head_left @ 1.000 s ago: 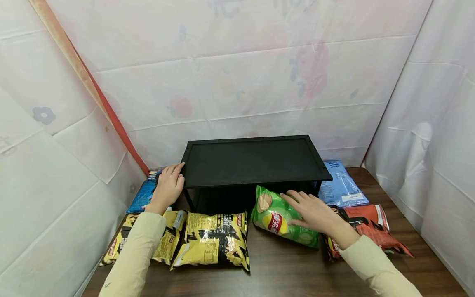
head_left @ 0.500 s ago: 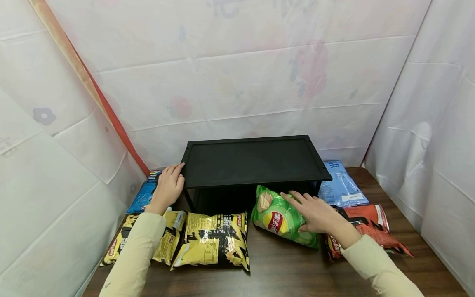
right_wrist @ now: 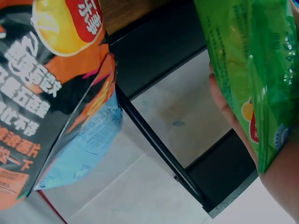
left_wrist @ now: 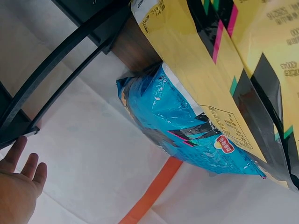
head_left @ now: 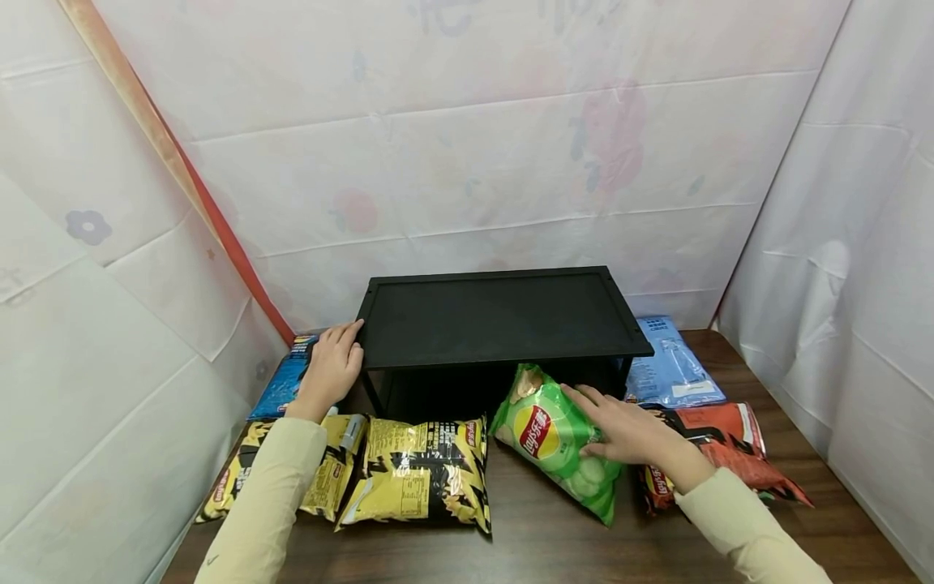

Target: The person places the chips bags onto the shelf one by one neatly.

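Observation:
My right hand [head_left: 620, 426] grips a green bag of potato chips [head_left: 543, 442] by its right side, thumb on the front and fingers over the upper edge. The bag leans at a slant before the right half of a low black shelf [head_left: 503, 320], its top corner just at the shelf's front edge. In the right wrist view the green bag [right_wrist: 254, 70] hides most of the fingers. My left hand [head_left: 332, 369] rests with fairly straight fingers on the shelf's left edge. The left wrist view shows that hand [left_wrist: 21, 186] with fingertips at the shelf's corner.
Yellow-and-black chip bags [head_left: 423, 470] lie at the front left, with a blue bag [head_left: 280, 377] behind them. To the right are red-and-black bags [head_left: 722, 446] and a light blue bag [head_left: 671, 365]. White curtains [head_left: 467, 162] enclose the wooden table [head_left: 540, 543].
The green bag has turned clockwise, its lower right end swinging down toward the front of the table. My right hand has shifted slightly right with it. The left hand stays put.

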`<act>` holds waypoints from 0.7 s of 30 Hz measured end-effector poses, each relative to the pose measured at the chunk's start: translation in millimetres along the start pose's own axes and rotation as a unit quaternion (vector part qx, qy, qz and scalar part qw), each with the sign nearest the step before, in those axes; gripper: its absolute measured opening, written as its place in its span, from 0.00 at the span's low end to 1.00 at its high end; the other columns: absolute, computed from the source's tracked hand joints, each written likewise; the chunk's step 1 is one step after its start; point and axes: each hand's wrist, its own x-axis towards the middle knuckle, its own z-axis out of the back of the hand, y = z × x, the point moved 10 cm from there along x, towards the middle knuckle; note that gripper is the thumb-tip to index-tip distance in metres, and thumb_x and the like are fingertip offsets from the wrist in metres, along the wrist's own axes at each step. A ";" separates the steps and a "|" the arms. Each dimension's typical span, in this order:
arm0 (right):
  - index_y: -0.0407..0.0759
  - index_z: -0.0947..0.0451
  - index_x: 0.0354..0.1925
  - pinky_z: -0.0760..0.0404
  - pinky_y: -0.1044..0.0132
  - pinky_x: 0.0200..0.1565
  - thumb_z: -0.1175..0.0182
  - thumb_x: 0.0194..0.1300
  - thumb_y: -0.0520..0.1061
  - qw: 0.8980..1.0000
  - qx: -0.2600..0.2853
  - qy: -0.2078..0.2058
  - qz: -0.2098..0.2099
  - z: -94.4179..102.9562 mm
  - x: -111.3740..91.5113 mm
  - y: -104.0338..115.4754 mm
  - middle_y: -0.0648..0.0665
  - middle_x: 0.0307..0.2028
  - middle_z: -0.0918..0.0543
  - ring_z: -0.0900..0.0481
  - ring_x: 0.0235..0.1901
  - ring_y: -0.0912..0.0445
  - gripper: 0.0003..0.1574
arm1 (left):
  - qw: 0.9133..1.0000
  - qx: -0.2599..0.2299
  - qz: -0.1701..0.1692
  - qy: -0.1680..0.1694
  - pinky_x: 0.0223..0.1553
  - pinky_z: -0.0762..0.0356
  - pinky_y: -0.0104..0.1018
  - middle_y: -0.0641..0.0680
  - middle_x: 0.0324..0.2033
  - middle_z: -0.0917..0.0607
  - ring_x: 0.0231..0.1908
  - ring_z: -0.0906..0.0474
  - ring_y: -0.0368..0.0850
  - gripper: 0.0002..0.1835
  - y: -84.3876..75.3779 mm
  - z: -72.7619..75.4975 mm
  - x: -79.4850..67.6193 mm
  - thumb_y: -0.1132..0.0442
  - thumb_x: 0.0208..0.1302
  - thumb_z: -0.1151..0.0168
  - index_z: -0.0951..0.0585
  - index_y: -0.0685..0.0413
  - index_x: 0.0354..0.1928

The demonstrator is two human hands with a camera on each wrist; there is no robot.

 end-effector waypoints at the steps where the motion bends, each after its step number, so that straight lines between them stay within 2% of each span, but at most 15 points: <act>1: 0.47 0.55 0.71 0.23 0.49 0.45 0.36 0.53 0.57 1.000 0.011 0.004 -0.002 -1.2 -0.6 -0.4 0.35 0.64 0.39 0.24 0.49 0.43 0.56 | 1.000 0.000 0.001 0.001 0.62 0.51 0.62 0.64 0.63 0.36 0.63 0.46 0.64 0.26 0.2 -0.1 -0.1 0.58 0.70 0.67 0.41 0.56 0.68; 5: 0.48 0.55 0.71 0.23 0.56 0.39 0.39 0.56 0.58 0.999 0.046 0.024 -0.008 -7.4 -3.1 -1.2 0.34 0.65 0.41 0.21 0.42 0.51 0.54 | 1.000 -0.002 0.003 0.002 0.62 0.51 0.62 0.64 0.63 0.36 0.63 0.46 0.64 0.26 0.4 -0.6 -0.4 0.58 0.70 0.67 0.41 0.56 0.68; 8: 0.49 0.55 0.71 0.23 0.59 0.36 0.41 0.57 0.59 0.997 0.066 0.035 -0.009 -13.1 -5.9 -1.8 0.33 0.66 0.44 0.20 0.35 0.58 0.52 | 1.000 -0.004 0.002 0.000 0.62 0.51 0.62 0.64 0.63 0.36 0.63 0.46 0.64 0.26 0.0 -0.6 -0.5 0.58 0.70 0.67 0.41 0.56 0.68; 11: 0.50 0.55 0.71 0.24 0.61 0.34 0.43 0.58 0.61 0.995 0.090 0.043 -0.014 -19.4 -8.6 -3.5 0.34 0.67 0.47 0.20 0.32 0.61 0.51 | 1.000 -0.005 0.000 -0.001 0.62 0.51 0.62 0.64 0.63 0.36 0.63 0.46 0.64 0.26 -0.6 -0.2 -0.3 0.58 0.70 0.66 0.40 0.57 0.68; 16: 0.50 0.54 0.71 0.23 0.56 0.38 0.44 0.59 0.61 0.993 0.107 0.047 -0.022 -27.2 -11.5 -5.9 0.34 0.67 0.49 0.20 0.40 0.52 0.50 | 1.000 -0.006 0.000 -0.002 0.62 0.51 0.62 0.64 0.63 0.36 0.63 0.46 0.64 0.25 -1.4 0.5 0.0 0.59 0.70 0.66 0.40 0.57 0.67; 21: 0.48 0.53 0.71 0.23 0.50 0.43 0.44 0.59 0.62 0.993 0.113 0.038 -0.021 -30.0 -13.2 -7.0 0.32 0.66 0.47 0.25 0.50 0.42 0.50 | 1.000 -0.006 0.004 0.001 0.62 0.51 0.62 0.64 0.63 0.36 0.63 0.46 0.64 0.25 -1.1 0.2 -0.8 0.59 0.70 0.66 0.40 0.57 0.68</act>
